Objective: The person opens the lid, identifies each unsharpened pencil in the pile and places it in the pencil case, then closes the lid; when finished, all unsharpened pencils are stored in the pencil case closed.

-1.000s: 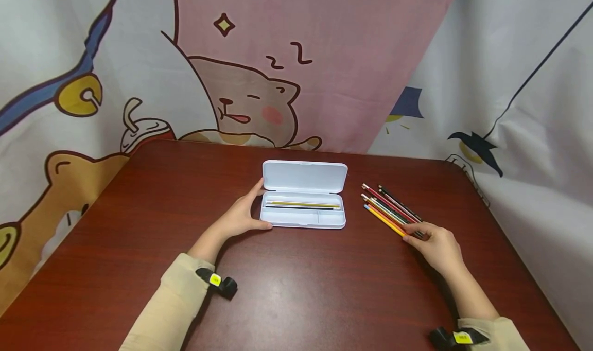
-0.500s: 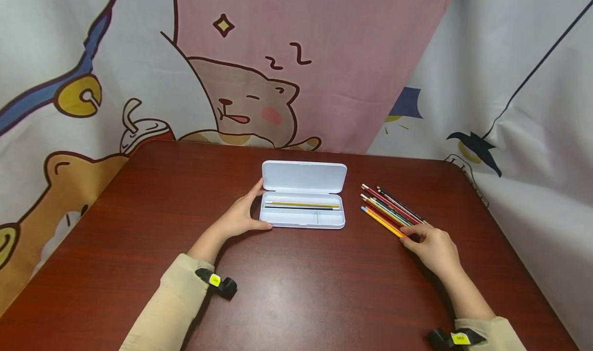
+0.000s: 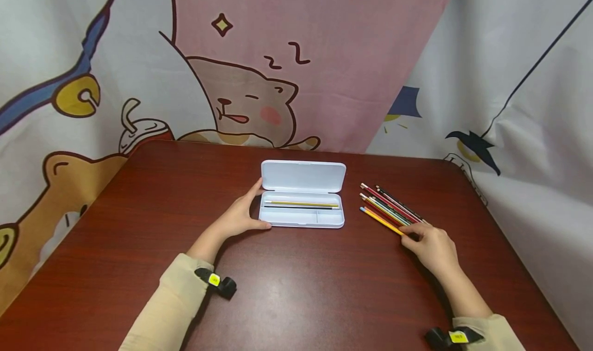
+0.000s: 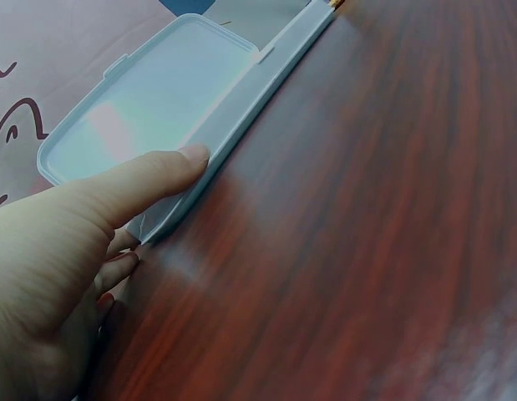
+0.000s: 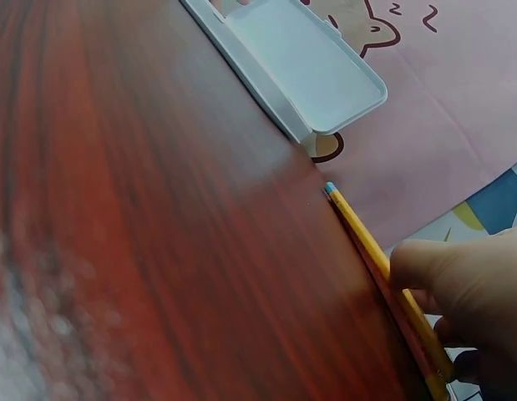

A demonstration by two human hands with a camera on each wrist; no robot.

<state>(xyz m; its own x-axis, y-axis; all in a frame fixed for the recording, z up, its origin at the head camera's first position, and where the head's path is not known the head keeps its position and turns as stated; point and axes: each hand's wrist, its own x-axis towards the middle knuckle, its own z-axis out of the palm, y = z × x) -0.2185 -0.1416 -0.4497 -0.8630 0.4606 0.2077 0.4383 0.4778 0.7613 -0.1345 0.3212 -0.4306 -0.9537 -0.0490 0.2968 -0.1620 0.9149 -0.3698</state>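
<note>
A white pencil case stands with its lid up on the table, a yellow pencil and a dark one lying inside. My left hand grips the case's left end, thumb on the front edge and fingers at the back corner. To the right of the case, several coloured pencils lie in a loose fan. At their near ends my right hand pinches a yellow pencil with a blue end. The fingers hide the near tips of the pencils.
The dark red wooden table reaches back to a printed cloth with cartoon animals. Its right edge runs beside a white part of that cloth. Black wrist cameras sit on both sleeves.
My right hand has shifted slightly left, and the yellow pencil's blue end has moved a little left and nearer. My left hand stays on the case.
</note>
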